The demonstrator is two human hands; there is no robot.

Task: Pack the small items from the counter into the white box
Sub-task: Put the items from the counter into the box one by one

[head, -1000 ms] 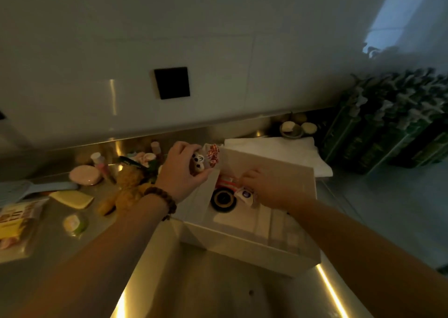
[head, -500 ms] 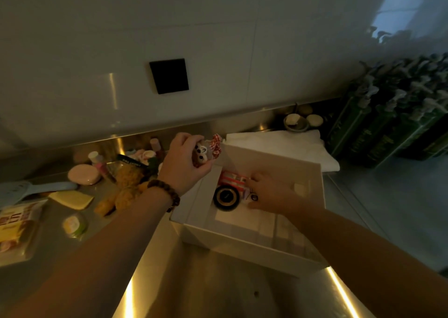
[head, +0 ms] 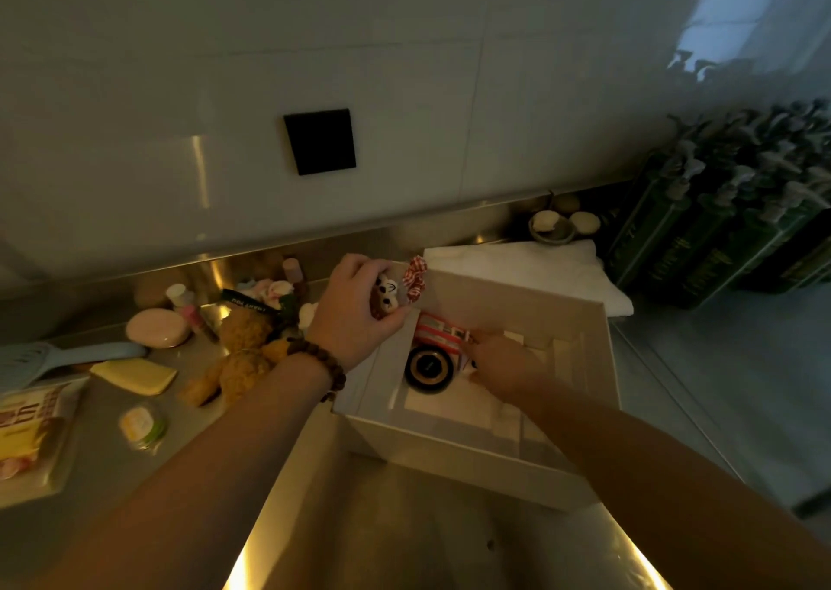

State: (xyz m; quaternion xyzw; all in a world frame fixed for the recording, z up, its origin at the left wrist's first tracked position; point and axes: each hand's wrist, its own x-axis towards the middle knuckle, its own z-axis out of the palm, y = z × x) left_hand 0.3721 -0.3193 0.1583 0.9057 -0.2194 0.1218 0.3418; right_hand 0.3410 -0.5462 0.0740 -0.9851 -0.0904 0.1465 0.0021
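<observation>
my left hand (head: 355,315) grips a small animal toy (head: 387,298) with a red checked bow (head: 413,281), right at the box's (head: 454,448) far left corner. my right hand (head: 503,362) is down inside the box, fingers on a red-and-white packet (head: 438,331); i can't tell if it's gripping. a black tin (head: 428,368) lies just left of that hand.

We see a counter (head: 368,540) of brushed metal that gleams under the light, and a glossy tiled wall (head: 180,94) behind it. The white box (head: 449,459) looks like smooth matt card. The brown plush toy (head: 245,355) is fuzzy cloth; the folded white towel (head: 530,270) looks soft. The bracelet (head: 323,364) seems to be of wooden beads. The green pump bottles (head: 728,238) appear to be shiny plastic, like the pale blue brush (head: 54,360).
</observation>
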